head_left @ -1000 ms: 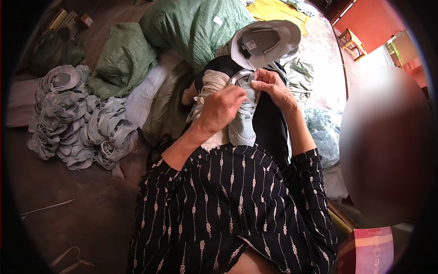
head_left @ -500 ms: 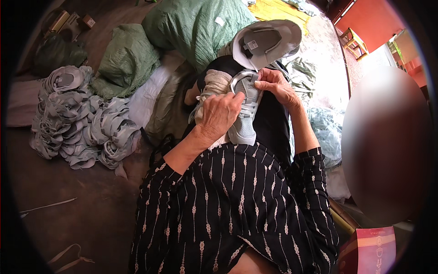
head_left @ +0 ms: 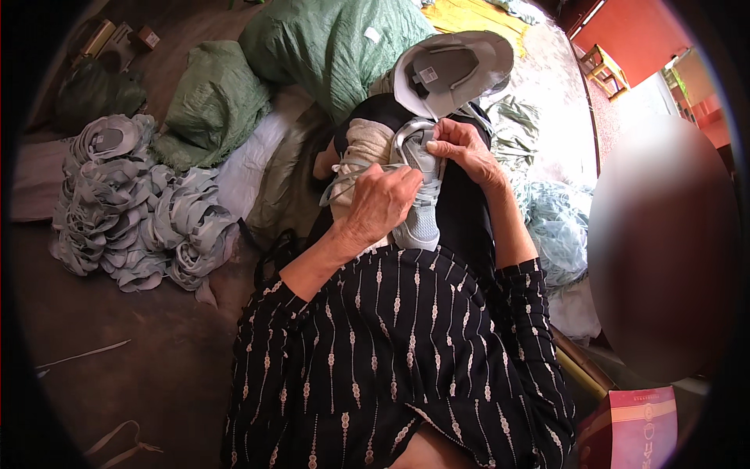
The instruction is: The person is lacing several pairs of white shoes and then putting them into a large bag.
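Note:
A pale grey sneaker upper (head_left: 423, 225), toe toward me, lies on my lap. My left hand (head_left: 381, 202) is closed over its lacing, pinching a light grey shoelace (head_left: 344, 184) whose loops hang out to the left over a beige cloth (head_left: 367, 144). My right hand (head_left: 467, 153) pinches the upper's edge beside the tongue, thumb against index finger. Just beyond lie more stacked shoe uppers (head_left: 488, 56), their open collar facing up on my knee. The fingertips of my left hand are partly hidden.
A heap of grey shoe uppers (head_left: 117, 207) lies on the floor at left. Large green woven sacks (head_left: 336, 47) stand ahead. Bundled pale laces or strips in clear plastic (head_left: 558, 234) sit at right, near a red box (head_left: 641, 426). Loose laces (head_left: 121, 445) lie at lower left.
My left hand has shifted slightly down, and loops of lace now stick out on its left. My right hand has moved a little left, still pinching the upper.

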Tool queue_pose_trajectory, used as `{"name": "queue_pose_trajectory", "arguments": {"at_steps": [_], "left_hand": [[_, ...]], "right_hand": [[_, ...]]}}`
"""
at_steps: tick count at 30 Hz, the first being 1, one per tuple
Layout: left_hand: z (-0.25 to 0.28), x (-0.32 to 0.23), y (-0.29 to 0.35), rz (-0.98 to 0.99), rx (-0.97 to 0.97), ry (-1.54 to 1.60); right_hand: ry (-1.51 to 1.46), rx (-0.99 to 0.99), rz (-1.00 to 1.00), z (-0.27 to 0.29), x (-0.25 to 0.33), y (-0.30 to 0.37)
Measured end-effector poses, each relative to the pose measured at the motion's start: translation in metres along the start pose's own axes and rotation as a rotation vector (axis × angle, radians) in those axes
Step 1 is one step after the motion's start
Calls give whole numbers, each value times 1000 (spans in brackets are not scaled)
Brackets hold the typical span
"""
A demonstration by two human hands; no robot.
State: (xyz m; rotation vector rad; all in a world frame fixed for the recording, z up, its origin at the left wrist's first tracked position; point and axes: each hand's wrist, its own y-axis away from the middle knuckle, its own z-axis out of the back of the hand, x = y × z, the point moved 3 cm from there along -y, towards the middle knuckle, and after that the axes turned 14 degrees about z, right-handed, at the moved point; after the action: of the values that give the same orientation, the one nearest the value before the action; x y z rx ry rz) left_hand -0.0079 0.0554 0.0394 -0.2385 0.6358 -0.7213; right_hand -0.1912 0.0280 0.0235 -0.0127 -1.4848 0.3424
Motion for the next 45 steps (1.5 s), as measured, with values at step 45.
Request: {"name": "queue_pose_trajectory", "arguments": {"at_steps": [45], "left_hand": [[-39, 6, 5, 340, -118, 579]], "right_hand": [[359, -320, -14, -29, 9, 68]]}}
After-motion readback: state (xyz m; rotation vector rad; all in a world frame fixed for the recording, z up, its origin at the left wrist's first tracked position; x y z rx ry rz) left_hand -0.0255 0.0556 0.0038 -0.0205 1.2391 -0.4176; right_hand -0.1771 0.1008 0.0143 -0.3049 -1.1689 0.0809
